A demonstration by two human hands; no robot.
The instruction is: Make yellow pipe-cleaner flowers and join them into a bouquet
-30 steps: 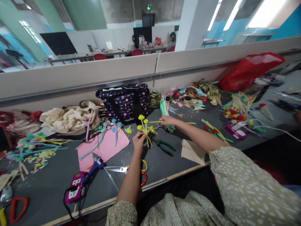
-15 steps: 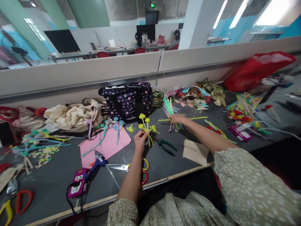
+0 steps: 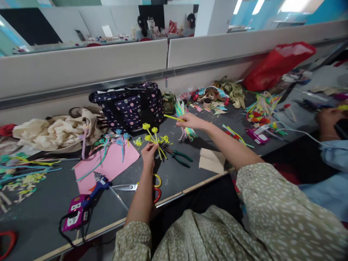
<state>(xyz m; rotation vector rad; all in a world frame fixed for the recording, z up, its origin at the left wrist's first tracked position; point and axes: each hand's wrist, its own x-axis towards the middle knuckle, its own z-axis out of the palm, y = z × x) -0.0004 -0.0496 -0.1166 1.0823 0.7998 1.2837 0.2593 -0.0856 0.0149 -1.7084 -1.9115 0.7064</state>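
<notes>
Stems (yellow) sit pinched between left fingers

We see the table in soft, rather dim light. At top right, one patch glares white, beside two bright strips. Under the table it is very dark. The flowers look slightly soft; the wide lens stretches the right sleeve.

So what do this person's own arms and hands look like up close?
The left hand and right hand are both ungloved, with no watch or bracelet that I can see. The left sleeve and right sleeve are olive-green cloth scattered with small whitish flecks, ending well above the wrists.
</notes>
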